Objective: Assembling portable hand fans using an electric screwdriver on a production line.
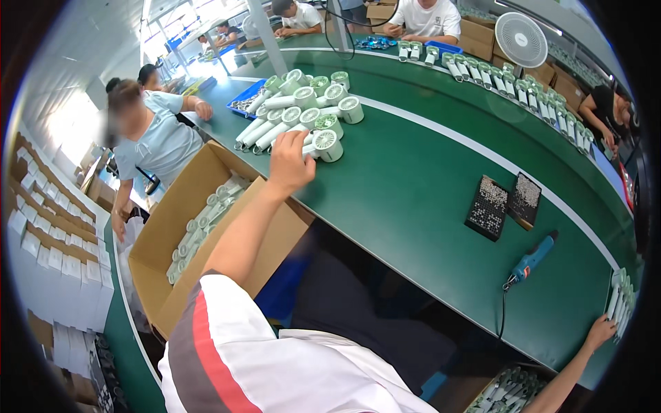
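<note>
My left hand reaches to a pile of white handheld fans with round heads. Its fingers curl round the handle of the nearest handheld fan, whose round head sticks out to the right of the hand. More handheld fans are stacked just behind it, handles toward the left, some with wrist loops. Far to the right, my right hand is closed at the lower end of a white handle in a small group of handheld fans. The picture's dark rim cuts off part of that group.
On the green bench lie a blue electric screwdriver with a cord and two black screw trays. A cardboard box of fans stands left; another box sits below right. Co-workers sit around; fans line the far bench.
</note>
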A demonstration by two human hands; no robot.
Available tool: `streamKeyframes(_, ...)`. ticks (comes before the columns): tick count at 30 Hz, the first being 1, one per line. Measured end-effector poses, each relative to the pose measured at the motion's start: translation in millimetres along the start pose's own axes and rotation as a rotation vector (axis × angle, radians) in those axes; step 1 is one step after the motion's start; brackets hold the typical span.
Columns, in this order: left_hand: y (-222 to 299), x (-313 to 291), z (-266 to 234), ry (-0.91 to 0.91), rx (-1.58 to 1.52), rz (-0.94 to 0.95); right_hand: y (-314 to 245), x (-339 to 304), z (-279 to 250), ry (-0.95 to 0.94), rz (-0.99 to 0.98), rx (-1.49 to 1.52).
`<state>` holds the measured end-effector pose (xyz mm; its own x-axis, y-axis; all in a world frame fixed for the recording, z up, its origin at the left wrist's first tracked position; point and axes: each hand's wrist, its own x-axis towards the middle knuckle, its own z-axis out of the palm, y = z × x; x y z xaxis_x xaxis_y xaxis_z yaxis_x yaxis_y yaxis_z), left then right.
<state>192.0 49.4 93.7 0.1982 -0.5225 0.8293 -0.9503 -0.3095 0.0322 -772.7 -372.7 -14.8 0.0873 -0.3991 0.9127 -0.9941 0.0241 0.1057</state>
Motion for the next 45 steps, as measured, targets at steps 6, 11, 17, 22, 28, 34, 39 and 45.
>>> streamKeyframes(6,-36,3,6,-0.433,0.077,0.095,-82,29,-67,0.130,-0.142,0.170)
streamKeyframes(11,-56,14,9,-0.617,0.099,0.011,-205,44,-212,0.171,-0.218,0.354)
streamKeyframes(17,-11,39,4,-0.591,-0.318,-0.244,-306,-26,-332,0.021,-0.088,1.015)
streamKeyframes(22,129,61,13,-0.544,-1.380,-0.723,-440,-28,-382,-0.346,0.071,1.370)
streamKeyframes(28,249,50,1,-0.398,-1.777,-0.944,-561,-5,-396,-0.739,0.303,1.813)
streamKeyframes(34,277,39,0,-0.482,-1.728,-0.874,-554,-12,-383,-0.816,0.475,1.907)
streamKeyframes(39,268,34,-3,-0.593,-1.795,-0.827,-535,-1,-390,-0.701,0.441,1.855)
streamKeyframes(45,241,13,-4,-0.725,-2.106,-0.695,-534,12,-388,-0.195,-0.025,1.337)
